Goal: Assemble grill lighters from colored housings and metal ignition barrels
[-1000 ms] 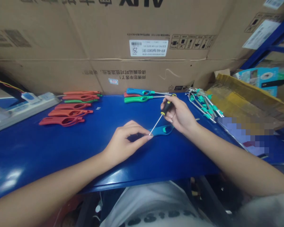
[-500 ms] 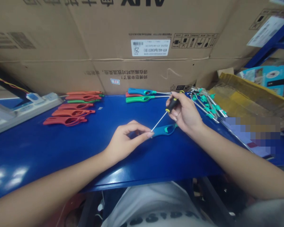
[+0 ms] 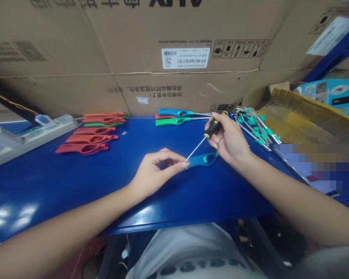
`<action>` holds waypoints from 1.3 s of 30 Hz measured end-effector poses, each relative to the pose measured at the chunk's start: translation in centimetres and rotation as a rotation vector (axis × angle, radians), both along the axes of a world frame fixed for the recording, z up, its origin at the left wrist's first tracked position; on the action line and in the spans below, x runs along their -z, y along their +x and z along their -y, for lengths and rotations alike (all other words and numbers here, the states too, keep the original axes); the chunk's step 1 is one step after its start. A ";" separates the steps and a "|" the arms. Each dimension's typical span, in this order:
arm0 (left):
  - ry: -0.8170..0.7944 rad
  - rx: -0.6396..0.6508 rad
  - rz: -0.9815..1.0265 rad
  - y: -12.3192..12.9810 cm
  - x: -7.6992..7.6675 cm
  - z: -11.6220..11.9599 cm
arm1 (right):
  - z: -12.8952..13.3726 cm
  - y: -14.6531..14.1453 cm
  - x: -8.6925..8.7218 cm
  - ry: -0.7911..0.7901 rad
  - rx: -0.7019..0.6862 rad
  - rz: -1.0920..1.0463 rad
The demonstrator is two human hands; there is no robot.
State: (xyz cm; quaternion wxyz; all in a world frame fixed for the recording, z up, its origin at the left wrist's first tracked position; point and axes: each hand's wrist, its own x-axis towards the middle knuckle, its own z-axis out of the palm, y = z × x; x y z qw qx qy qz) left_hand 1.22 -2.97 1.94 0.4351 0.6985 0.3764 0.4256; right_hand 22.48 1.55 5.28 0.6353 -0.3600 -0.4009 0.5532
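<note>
The right hand (image 3: 229, 141) is clamped on a yellow-and-black screwdriver (image 3: 212, 130), its thin steel shaft (image 3: 196, 147) reaching toward 8 o'clock to a teal-blue plastic lighter body (image 3: 203, 159) on the blue table (image 3: 75, 201), whose end the left hand (image 3: 157, 174) pinches, fingertips together.

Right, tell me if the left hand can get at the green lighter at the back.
Probably yes: the left hand sits in front of the green lighter, and the right hand, holding a screwdriver, is off to the side. It would first have to release the blue lighter body.
</note>
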 end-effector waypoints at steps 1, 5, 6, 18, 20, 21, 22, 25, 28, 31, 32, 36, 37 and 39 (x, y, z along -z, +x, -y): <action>-0.004 -0.003 0.001 0.0 0.0 0.0 | 0.0 0.0 0.0 0.001 0.000 -0.004; -0.010 -0.006 -0.003 0.0 0.1 -0.1 | 0.0 0.0 0.0 0.015 0.006 0.005; -0.010 -0.007 -0.003 0.0 0.1 -0.1 | 0.1 0.0 0.0 0.024 0.008 0.014; -0.190 -0.009 0.072 0.3 0.2 -0.2 | 2.7 0.0 -1.2 0.385 0.107 0.298; -0.177 -0.021 0.050 0.3 0.4 -0.3 | 3.4 -0.1 -1.2 0.461 0.152 0.367; -0.155 -0.027 0.027 0.3 0.6 -0.3 | 3.8 -0.1 -1.2 0.519 0.186 0.392; -0.124 -0.030 -0.007 0.3 0.7 -0.3 | 4.1 -0.1 -1.2 0.587 0.217 0.417; 0.036 -0.025 -0.115 0.2 1.0 -0.5 | 4.8 0.1 -1.4 0.797 0.231 0.519; 0.222 0.032 -0.186 0.0 1.1 -0.6 | 5.0 0.3 -1.6 0.859 0.127 0.594; 0.308 0.074 -0.233 0.0 1.1 -0.6 | 4.9 0.3 -1.4 0.768 0.071 0.598; 0.316 0.077 -0.243 0.0 1.1 -0.6 | 4.8 0.2 -1.3 0.730 0.048 0.593; 0.308 0.091 -0.274 0.1 1.2 -0.5 | 4.8 0.1 -1.0 0.614 -0.172 0.569; 0.303 0.091 -0.277 0.1 1.3 -0.5 | 4.7 0.0 -1.0 0.600 -0.213 0.561; 0.300 0.090 -0.268 0.1 1.3 -0.5 | 4.7 0.0 -1.0 0.602 -0.226 0.552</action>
